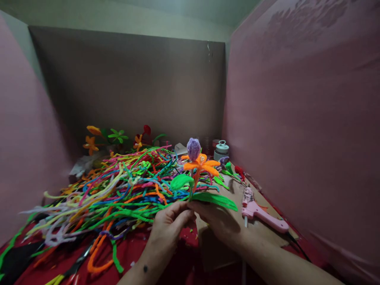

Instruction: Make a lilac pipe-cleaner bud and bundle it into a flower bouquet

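Note:
Upright in front of me stands a pipe cleaner flower stem [191,194], pinched near its lower end by both hands. It bears a purple bud [194,149] at the top and an orange flower [202,163] just below. A rounded green leaf [181,181] sticks out to the left, and a long green leaf [215,200] reaches right above my fingers. My left hand [170,223] has thumb and fingers closed on the stem. My right hand [218,223] meets it from the other side, fingertips together at the stem; parts of its fingers are hidden.
A large heap of coloured pipe cleaners [127,194] covers the left of the red cloth. A pink glue gun [263,215] lies on cardboard [277,237] at right. Scissors [75,263] lie front left. Finished flowers [117,135] stand at the back; a pale lidded jar [221,149] is behind.

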{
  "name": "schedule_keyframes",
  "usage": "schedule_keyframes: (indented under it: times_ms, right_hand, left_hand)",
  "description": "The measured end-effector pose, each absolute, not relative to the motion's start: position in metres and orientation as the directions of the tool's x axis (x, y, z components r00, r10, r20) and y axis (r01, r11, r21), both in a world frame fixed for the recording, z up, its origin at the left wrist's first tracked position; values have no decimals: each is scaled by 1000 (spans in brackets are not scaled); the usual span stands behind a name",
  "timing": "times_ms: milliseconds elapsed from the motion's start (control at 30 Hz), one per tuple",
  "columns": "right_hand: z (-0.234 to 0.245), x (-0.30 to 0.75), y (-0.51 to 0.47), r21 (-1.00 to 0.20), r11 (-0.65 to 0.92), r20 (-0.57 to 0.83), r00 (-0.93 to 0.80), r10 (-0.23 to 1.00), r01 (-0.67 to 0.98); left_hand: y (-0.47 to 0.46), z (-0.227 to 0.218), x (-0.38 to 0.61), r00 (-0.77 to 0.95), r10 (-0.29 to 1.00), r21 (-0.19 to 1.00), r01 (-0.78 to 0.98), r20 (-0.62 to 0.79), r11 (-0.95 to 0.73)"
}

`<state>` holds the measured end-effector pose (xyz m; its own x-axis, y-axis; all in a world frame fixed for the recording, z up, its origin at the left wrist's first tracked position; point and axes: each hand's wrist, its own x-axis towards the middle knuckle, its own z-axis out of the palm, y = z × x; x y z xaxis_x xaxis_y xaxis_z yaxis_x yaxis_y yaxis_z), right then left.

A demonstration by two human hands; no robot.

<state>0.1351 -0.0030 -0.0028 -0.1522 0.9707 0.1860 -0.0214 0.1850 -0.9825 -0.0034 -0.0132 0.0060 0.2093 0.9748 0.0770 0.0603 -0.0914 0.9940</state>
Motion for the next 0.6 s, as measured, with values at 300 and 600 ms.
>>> schedule_keyframes:
  times_ms: [300,600]
  right_hand:
    - [10,132,-9,-971,194,219,-192,957,-140]
    - [2,134,-9,-950,207,247,-157,956,-233]
  left_hand:
    - [-14,6,-4,167,978,985,94,129,-146]
    - [-18,8,0,195,973,989,56,123,-137]
